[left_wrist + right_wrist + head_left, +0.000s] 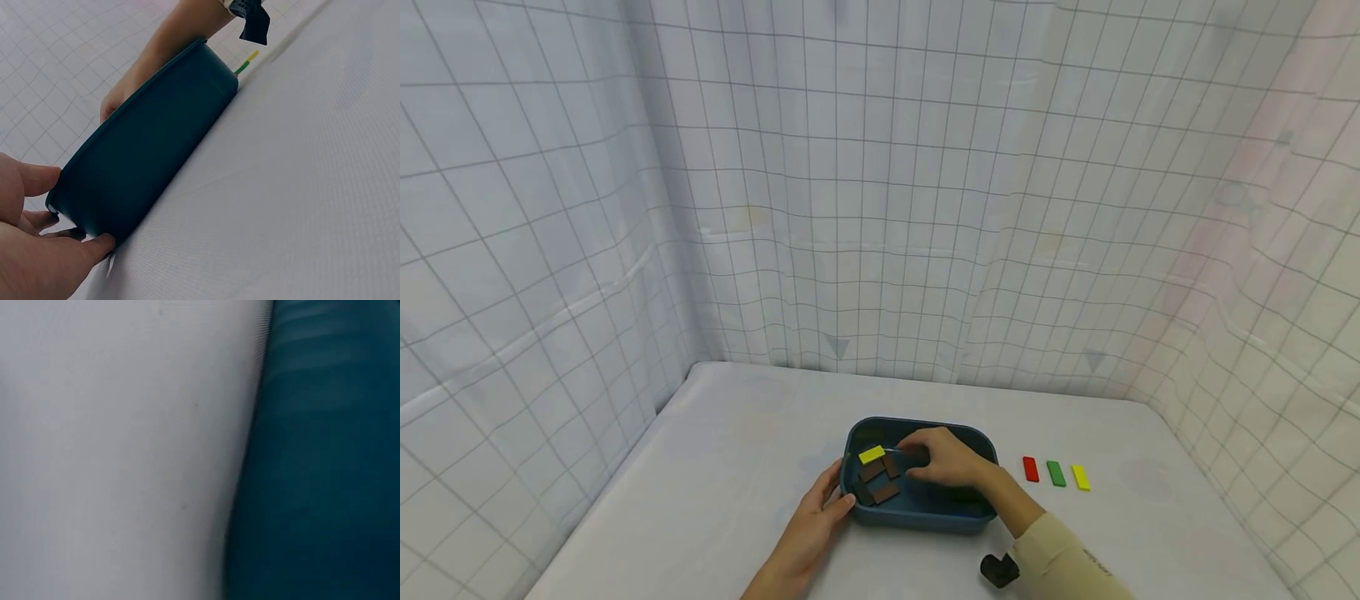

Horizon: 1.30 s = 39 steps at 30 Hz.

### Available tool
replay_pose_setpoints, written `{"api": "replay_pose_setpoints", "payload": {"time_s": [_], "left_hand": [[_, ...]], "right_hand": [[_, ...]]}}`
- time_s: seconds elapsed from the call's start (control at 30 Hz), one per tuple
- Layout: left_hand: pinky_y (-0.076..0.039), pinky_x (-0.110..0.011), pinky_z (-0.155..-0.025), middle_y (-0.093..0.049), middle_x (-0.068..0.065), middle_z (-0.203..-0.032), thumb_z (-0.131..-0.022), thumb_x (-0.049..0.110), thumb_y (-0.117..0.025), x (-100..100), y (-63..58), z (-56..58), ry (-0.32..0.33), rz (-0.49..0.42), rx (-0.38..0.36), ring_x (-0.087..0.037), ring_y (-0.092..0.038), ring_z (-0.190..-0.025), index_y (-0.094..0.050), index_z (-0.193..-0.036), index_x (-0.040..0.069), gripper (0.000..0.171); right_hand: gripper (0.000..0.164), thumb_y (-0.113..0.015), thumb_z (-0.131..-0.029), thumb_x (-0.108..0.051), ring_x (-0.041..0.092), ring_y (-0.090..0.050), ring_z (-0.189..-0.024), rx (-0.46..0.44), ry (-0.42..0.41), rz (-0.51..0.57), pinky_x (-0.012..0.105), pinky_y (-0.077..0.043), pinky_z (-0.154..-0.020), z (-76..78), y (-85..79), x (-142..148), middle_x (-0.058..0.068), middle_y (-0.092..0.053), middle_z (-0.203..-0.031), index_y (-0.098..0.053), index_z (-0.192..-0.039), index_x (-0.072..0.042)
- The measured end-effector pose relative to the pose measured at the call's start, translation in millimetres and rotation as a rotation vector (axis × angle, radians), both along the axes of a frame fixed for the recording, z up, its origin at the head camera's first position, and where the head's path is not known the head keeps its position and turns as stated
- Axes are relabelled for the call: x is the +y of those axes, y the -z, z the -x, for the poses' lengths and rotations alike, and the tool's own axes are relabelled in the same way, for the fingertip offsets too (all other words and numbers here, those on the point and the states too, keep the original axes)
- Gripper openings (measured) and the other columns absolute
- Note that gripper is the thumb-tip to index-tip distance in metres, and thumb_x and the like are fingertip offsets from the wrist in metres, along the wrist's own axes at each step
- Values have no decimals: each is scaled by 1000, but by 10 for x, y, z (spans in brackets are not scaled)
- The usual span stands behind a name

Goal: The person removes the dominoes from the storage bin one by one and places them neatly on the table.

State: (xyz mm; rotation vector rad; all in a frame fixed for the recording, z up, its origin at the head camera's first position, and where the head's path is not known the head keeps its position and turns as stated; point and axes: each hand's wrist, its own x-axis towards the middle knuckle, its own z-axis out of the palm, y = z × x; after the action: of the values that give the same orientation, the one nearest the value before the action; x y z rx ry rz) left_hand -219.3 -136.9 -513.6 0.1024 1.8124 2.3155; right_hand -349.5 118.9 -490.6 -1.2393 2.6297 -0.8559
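Blue oblong plastic bin (pixel 917 522), long axis across lower centre, is gripped by left hand (pixel 820 511); brown rectangular tiles (pixel 887 492) lie left of right hand (pixel 946 457), whose hold cannot be told.

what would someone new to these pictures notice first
Probably the blue bin on the white table, the left hand gripping its left end and the right hand inside it. Then the bright yellow piece inside, near brown pieces, and the red piece, green piece and second yellow piece right of the bin.
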Motion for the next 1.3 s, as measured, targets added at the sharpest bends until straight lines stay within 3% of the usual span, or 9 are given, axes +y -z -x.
{"api": "replay_pose_setpoints", "payload": {"time_s": [0.37,0.73,1.3], "left_hand": [[-23,-57,-120,-6,-27,-169,-108,5,-51,18,-40,-16,-1,10,4,-46,-6,-153,-15,-164,-1,66],[-23,-55,-120,-7,-27,-169,-108,7,-53,8,-32,-8,-6,29,9,-45,-9,-153,-17,-164,0,67],[-24,-54,-120,-7,-27,-169,-107,6,-53,10,-9,17,-10,20,-8,-45,-9,-154,-17,-163,-1,67]], "right_hand": [[45,-80,-91,-15,20,-62,-121,51,8,-82,36,-51,-103,56,96,-125,7,-67,-130,-67,-133,-2],[45,-74,-97,-22,20,-58,-127,85,-25,-193,36,-48,-107,25,87,-180,6,-60,-137,-64,-139,-7],[38,-83,-89,-23,12,-64,-106,53,35,-63,29,-55,-92,16,48,-130,1,-69,-115,-73,-120,-5]]}}
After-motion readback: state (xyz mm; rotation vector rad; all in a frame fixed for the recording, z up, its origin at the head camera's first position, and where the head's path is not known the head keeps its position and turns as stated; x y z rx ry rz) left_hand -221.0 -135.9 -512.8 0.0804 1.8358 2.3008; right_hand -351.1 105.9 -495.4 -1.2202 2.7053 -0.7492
